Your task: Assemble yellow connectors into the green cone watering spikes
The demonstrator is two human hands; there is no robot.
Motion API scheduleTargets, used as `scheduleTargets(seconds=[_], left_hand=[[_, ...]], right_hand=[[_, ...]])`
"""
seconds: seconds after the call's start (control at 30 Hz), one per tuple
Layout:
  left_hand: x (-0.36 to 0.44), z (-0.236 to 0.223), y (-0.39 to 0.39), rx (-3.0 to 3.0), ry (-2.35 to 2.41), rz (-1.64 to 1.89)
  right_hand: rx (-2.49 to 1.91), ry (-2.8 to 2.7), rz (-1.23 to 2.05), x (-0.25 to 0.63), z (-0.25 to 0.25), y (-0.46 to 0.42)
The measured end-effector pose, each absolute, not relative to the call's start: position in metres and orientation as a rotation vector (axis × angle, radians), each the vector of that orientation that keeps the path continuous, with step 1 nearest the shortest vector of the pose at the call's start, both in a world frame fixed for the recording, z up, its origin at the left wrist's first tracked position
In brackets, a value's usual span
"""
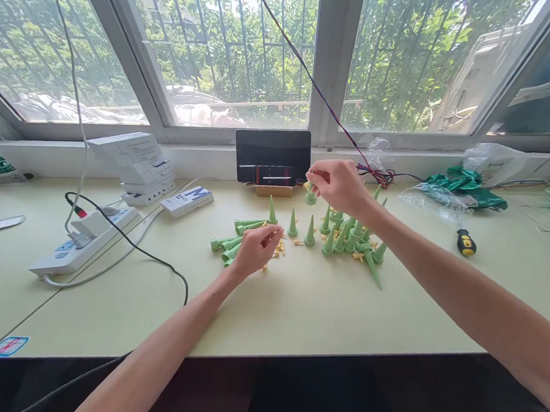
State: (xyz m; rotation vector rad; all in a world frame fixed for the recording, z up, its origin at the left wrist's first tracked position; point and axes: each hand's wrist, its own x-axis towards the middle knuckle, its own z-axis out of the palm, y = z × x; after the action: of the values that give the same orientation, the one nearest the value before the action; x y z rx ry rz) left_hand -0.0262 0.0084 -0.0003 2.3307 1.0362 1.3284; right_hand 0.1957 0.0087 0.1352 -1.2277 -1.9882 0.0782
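A green piece hangs pinched in the right hand, above the table. Upright green cones stand near; yellow pieces lie loose. The left hand's fingertips press together, any contents unclear.

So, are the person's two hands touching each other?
Apart. The head view shows a plain gap between the left hand and the right hand, with an upright green cone and tabletop visible in it.
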Motion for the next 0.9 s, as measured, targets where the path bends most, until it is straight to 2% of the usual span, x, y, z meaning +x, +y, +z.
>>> scheduleTargets(seconds=[0.27,0.47,0.9], left_hand=[[-0.026,-0.001,0.011,2.349,1.066,1.325],[-0.026,-0.001,0.01,2.366,1.076,1.317],[-0.025,-0.003,0.008,2.434,1.055,1.286]], right_hand=[[-1.535,-2.115,0.33,0.183,0.11,0.053],[-1.713,-2.185,0.486,0.178,0.111,0.065],[-1.828,-2.296,0.506,0.185,0.105,0.071]])
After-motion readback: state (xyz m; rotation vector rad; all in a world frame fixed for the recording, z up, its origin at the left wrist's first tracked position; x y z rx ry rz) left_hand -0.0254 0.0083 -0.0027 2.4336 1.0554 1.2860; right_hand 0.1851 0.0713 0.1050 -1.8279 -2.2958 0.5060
